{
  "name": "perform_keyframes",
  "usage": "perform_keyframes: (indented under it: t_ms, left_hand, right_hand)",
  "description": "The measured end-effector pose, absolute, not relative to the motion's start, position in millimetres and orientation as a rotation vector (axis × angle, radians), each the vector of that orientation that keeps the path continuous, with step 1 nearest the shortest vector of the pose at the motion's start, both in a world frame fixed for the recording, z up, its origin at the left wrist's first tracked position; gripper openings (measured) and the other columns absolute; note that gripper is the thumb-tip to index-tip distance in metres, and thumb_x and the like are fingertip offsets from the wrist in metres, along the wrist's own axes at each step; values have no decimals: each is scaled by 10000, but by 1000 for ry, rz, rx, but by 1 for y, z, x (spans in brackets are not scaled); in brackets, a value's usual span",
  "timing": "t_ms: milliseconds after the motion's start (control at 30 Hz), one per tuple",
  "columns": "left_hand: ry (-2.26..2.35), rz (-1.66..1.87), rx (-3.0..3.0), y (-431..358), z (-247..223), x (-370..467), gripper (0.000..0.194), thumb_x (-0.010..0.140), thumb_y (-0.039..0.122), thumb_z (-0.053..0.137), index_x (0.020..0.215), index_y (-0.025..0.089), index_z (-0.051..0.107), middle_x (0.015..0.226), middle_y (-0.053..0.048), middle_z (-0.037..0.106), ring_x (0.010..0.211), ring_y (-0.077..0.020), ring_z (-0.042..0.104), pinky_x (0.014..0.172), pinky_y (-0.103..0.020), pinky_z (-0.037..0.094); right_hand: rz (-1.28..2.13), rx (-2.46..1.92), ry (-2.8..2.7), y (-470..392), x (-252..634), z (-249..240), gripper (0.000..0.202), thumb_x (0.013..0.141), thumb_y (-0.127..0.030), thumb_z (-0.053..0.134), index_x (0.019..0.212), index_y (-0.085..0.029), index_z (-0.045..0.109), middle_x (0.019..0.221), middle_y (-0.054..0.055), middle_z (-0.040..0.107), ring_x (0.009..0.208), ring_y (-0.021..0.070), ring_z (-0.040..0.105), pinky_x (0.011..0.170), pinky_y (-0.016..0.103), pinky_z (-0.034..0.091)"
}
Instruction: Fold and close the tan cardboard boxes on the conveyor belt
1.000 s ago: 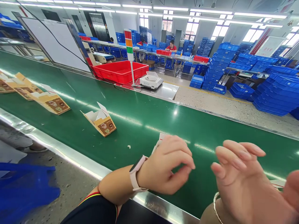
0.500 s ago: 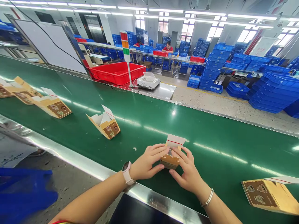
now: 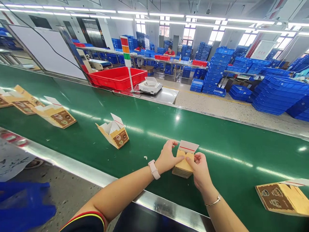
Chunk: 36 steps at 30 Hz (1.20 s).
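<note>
A small tan cardboard box stands on the green conveyor belt in front of me. Its front flap is folded over the top, while a white flap with a red line sticks up at the back. My left hand is around the left side, its thumb pressed on the folded flap and its fingers curled towards the back. On the right, my right hand grips the box, thumb on the same flap and fingers bent at the side. The box's contents are hidden.
An open box stands to the left on the conveyor belt, with several more farther left. Another box is at the right. Beyond the belt are a red bin, a scale and stacked blue crates.
The box's front flap has come down over its opening. Both thumbs have moved from the lower front onto this flap. My view has shifted slightly, and the neighbouring boxes appear farther right.
</note>
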<state>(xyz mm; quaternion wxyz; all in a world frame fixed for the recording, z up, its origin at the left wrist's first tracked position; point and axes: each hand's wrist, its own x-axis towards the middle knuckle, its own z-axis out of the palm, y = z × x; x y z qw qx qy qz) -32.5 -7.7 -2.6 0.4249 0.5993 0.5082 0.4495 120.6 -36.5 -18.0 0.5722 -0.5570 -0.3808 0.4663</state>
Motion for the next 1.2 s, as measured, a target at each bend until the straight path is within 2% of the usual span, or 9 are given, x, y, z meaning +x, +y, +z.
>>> perform_keyframes:
  t_ms: [233, 400, 467, 533, 600, 667, 833, 1067, 1200]
  left_hand:
    - [894, 732, 1026, 2, 0, -6, 348, 687, 82, 687, 978, 158, 514, 982, -75, 644, 915, -194, 637, 860, -382, 506]
    - [1112, 1170, 1434, -19, -6, -28, 333, 770, 305, 674, 1040, 190, 517, 1082, -113, 606, 1022, -245, 601, 854, -412, 500]
    - [1289, 1692, 1664, -27, -10, -68, 428, 777, 432, 654, 1102, 218, 477, 1170, -119, 541, 1115, -275, 551, 888, -446, 479]
    - [1619, 2302, 1648, -29, -13, -118, 709, 663, 545, 734, 1182, 235, 364, 1267, -141, 430, 1235, -333, 451, 971, -527, 416]
    - [2027, 2368, 1470, -24, -15, -165, 985, 540, 550, 819, 1281, 233, 253, 1388, -195, 281, 1345, -382, 308, 999, -562, 383]
    - [2101, 2166, 1350, -12, -17, -198, 1073, 526, 494, 839, 1335, 216, 191, 1437, -223, 211, 1367, -384, 288, 1029, -556, 372]
    - [1891, 1855, 1197, 11, -30, -198, 771, 509, 350, 831, 1139, 209, 409, 1151, -107, 529, 1097, -288, 570, 1014, -475, 434]
    - [1620, 1799, 1534, -35, -45, -114, 647, 625, 506, 777, 1119, 213, 479, 1109, -90, 577, 1018, -257, 613, 887, -425, 513]
    - [1415, 1739, 1844, -47, -45, -110, 620, 689, 600, 713, 1124, 205, 518, 1196, -146, 594, 1101, -303, 596, 927, -475, 479]
  right_hand:
    - [1467, -1337, -813, -31, 140, 2, 576, 459, -287, 800, 947, -204, 505, 946, 57, 621, 855, 262, 642, 747, 386, 549]
    - [1027, -1397, -823, -51, 156, -1, 558, 622, -518, 741, 1011, -209, 486, 1076, 96, 548, 1106, 318, 536, 994, 529, 421]
    - [654, -1322, -915, -68, 157, 1, 490, 717, -494, 704, 1052, -219, 476, 1156, 96, 481, 1244, 310, 421, 1100, 564, 277]
    - [347, -1145, -1100, -87, 152, 7, 388, 785, -359, 691, 1080, -236, 472, 1241, 92, 399, 1326, 296, 324, 1139, 584, 173]
    - [176, -954, -1288, -103, 140, 14, 328, 802, -222, 657, 1077, -250, 480, 1278, 90, 347, 1350, 303, 294, 1140, 612, 145]
    - [147, -810, -1439, -112, 122, 17, 325, 808, -152, 594, 1095, -253, 480, 1288, 102, 334, 1338, 308, 313, 1129, 615, 199]
    - [409, -682, -1950, -99, 73, 1, 420, 810, -150, 528, 1207, -228, 416, 1252, 150, 444, 1185, 294, 485, 944, 481, 502]
    - [324, -842, -2195, -34, 39, -33, 772, 773, -229, 603, 1461, -186, 256, 1468, 176, 325, 1363, 386, 266, 1060, 646, 332]
    - [393, -939, -2281, -15, 42, -26, 665, 735, -268, 665, 1366, -230, 460, 1395, 130, 462, 1262, 373, 405, 1029, 638, 340]
